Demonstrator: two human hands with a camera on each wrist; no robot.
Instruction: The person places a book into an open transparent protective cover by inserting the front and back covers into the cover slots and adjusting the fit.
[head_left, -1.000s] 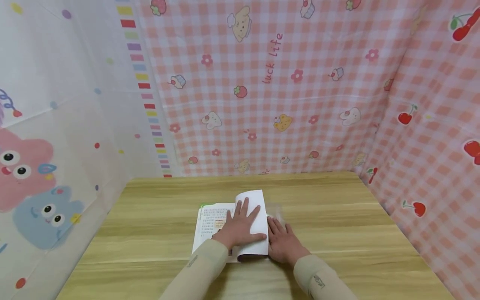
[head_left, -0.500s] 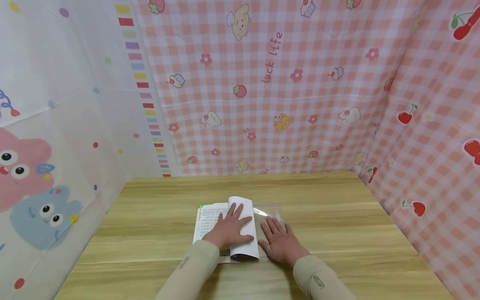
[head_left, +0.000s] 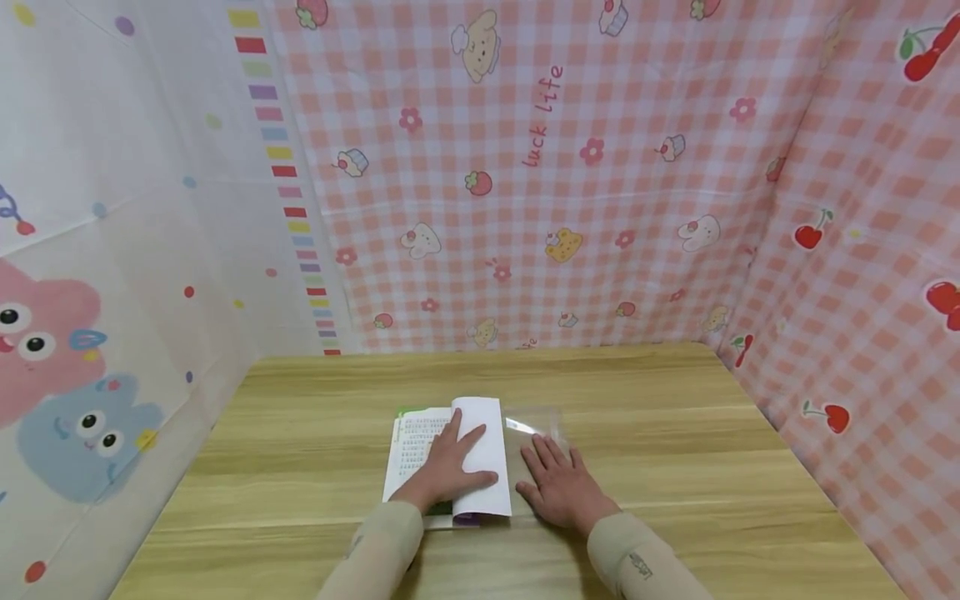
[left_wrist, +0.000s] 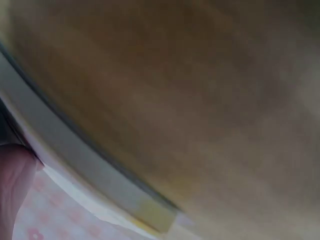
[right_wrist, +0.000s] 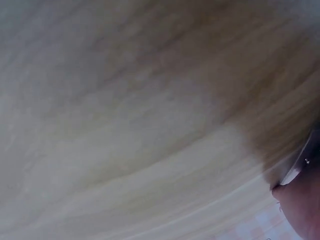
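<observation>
A book (head_left: 414,437) lies open in the head view, its left page printed with text. A white leaf (head_left: 483,454) curls over its right part, with a purple underside showing at the near edge. Spread fingers of my left hand (head_left: 442,468) rest across the page and this leaf. To the right, a clear plastic sheet (head_left: 534,423) extends from under the book. My right hand (head_left: 561,490) lies flat on that sheet, fingers straight. In the left wrist view the book's thick edge (left_wrist: 90,147) runs diagonally beside part of my left hand (left_wrist: 15,182).
Book and sheet lie on a wood-grain table (head_left: 675,450). A pink checked curtain (head_left: 450,217) hangs behind the table's far edge, and a white patterned curtain (head_left: 150,242) hangs on the left.
The white leaf has shifted left and lies flatter, uncovering more of the clear sheet. My left hand has slid left with it. The right hand stays on the sheet, its thumb now spread outward.
</observation>
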